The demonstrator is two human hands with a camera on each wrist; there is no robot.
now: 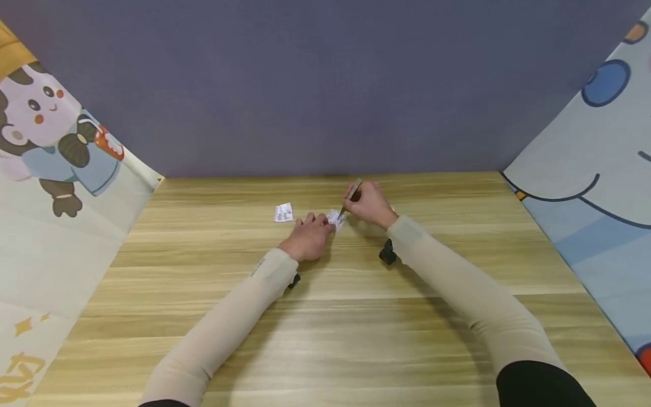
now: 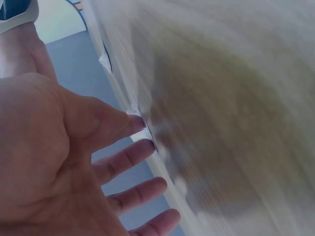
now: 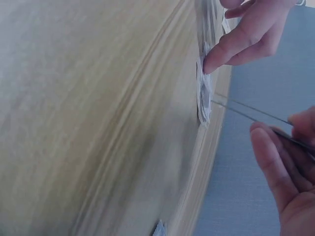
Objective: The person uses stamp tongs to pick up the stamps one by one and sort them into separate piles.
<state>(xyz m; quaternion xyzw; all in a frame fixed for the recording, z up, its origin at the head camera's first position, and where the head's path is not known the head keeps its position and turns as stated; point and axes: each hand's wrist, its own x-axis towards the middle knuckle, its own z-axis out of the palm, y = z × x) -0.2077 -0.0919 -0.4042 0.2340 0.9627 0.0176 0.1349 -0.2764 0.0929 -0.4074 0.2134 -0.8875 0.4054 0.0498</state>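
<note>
A pair of metal tweezers [image 1: 353, 190] is held in my right hand [image 1: 373, 206], the thumb and fingers pinching its upper part. The tips point down at a small crumpled white printed slip [image 1: 335, 218], paper or a packet, on the table. In the right wrist view the two arms of the tweezers [image 3: 246, 112] stand apart, their tips at the slip [image 3: 204, 105]. My left hand [image 1: 308, 236] touches the slip's left side with thumb and index fingertip. Its other fingers extend loosely in the left wrist view. A second white printed slip [image 1: 283, 212] lies to the left.
The wood-grain table [image 1: 325, 339] ends at a grey-blue panel [image 1: 325, 90] behind the hands. Cartoon-printed sheets flank it at left [image 1: 102, 226] and right [image 1: 574, 169]. Another small pale piece [image 3: 160, 229] lies beyond the right hand. Black wrist mounts [image 1: 387, 252] hang below the sleeves.
</note>
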